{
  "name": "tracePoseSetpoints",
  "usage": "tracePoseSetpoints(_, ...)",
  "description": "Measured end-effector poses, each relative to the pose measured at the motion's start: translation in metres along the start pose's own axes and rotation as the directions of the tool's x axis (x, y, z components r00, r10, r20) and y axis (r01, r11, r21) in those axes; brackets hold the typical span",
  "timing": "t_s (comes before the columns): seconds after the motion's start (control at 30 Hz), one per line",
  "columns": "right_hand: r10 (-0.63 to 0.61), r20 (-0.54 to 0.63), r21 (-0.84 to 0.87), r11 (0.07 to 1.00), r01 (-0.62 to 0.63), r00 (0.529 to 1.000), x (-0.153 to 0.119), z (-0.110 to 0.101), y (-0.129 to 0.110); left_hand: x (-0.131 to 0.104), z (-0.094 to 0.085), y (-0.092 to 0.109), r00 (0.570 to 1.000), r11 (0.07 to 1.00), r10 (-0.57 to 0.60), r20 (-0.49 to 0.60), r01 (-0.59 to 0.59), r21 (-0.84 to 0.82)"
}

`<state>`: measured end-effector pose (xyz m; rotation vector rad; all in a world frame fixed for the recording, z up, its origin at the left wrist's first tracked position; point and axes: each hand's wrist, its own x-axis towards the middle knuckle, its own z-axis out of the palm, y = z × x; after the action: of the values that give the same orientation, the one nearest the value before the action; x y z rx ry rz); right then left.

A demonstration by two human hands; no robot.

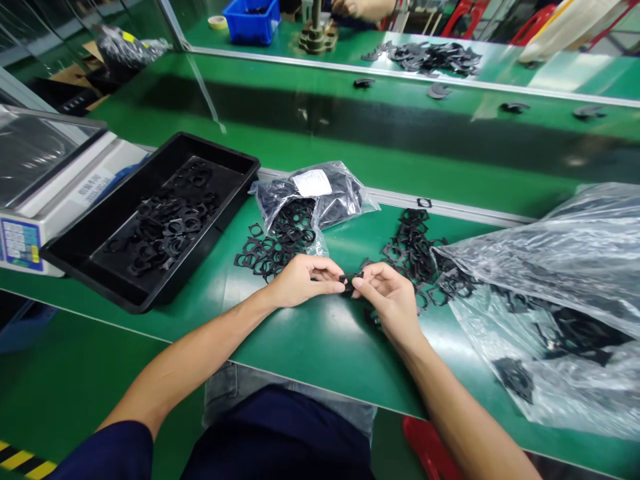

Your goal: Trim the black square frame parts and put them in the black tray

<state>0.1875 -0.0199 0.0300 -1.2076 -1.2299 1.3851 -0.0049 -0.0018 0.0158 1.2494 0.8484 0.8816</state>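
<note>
Between my two hands, just above the green table (pixel 295 340), is a small black plastic part (pixel 351 277). My left hand (pixel 311 279) pinches its left end with thumb and fingers. Its right end is gripped by my right hand (pixel 389 293). My fingertips cover much of the part, so its exact shape is hard to make out. Behind my left hand lies a pile of black ring-shaped parts (pixel 270 250), spilling from a clear plastic bag (pixel 345 193) with a white label. Another heap of black ring parts (pixel 413 240) lies just beyond my right hand.
To the left, a black tray (pixel 220 230) holds many black parts and rests against a weighing scale (pixel 45 220). A large clear bag (pixel 550 233) of black parts covers the right side. Past a metal rail, several curved black pieces (pixel 439 91) lie on a green surface; a co-worker's hand (pixel 367 8) shows beyond.
</note>
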Motion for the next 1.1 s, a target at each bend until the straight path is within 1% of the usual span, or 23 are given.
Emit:
tracePoseSetpoints(0.07, 0.016, 0.013, -0.002, 1.0, -0.016, 1.0, 0.0, 0.0, -0.001, -0.001, -0.001, 0.002, 1.0, 1.0, -0.011, 0.029, 0.011, 0.0)
tracePoseSetpoints(0.2, 0.07, 0.111, -0.01, 0.998, -0.07, 0.991, 0.0, 0.0, -0.002, -0.002, -0.004, 0.006, 0.985, 0.998, -0.055, 0.165, 0.054, 0.009)
tracePoseSetpoints(0.27, 0.08, 0.129, -0.016, 0.997, -0.079, 0.988, 0.0, -0.001, -0.002, -0.001, -0.005, 0.004, 0.978, 0.996, -0.081, 0.193, 0.084, -0.004)
tracePoseSetpoints(0.33, 0.062, 0.092, -0.005, 0.998, -0.061, 0.994, 0.001, -0.001, -0.002, 0.0, -0.004, 0.001, 0.987, 0.994, -0.09, 0.134, 0.097, -0.05)
tracePoseSetpoints(0.4, 0.03, 0.039, 0.012, 0.999, -0.03, 0.999, 0.001, -0.001, -0.001, 0.002, -0.002, -0.004, 0.996, 0.991, -0.082, 0.029, 0.085, -0.102)
tracePoseSetpoints(0.47, 0.008, 0.008, 0.021, 1.0, -0.008, 1.0, 0.001, 0.0, 0.0, 0.002, 0.001, -0.007, 0.996, 0.991, -0.068, -0.057, 0.06, -0.122)
tracePoseSetpoints(0.67, -0.022, 0.009, -0.012, 1.0, 0.022, 1.0, -0.002, 0.002, 0.002, 0.001, 0.006, -0.009, 0.986, 0.999, -0.021, -0.168, 0.014, -0.047)
tracePoseSetpoints(0.83, -0.069, -0.024, -0.079, 0.995, 0.066, 0.997, 0.0, 0.0, 0.004, 0.002, 0.008, -0.01, 0.98, 0.999, -0.026, -0.198, 0.018, -0.044)
tracePoseSetpoints(0.97, -0.095, -0.027, -0.097, 0.991, 0.092, 0.995, 0.0, 0.001, 0.006, 0.001, 0.01, -0.011, 0.984, 1.0, -0.005, -0.177, 0.0, -0.03)
tracePoseSetpoints(1.1, -0.126, -0.041, -0.141, 0.983, 0.119, 0.991, -0.002, 0.002, 0.009, -0.001, 0.013, -0.011, 0.989, 0.999, -0.003, -0.151, 0.008, 0.034)
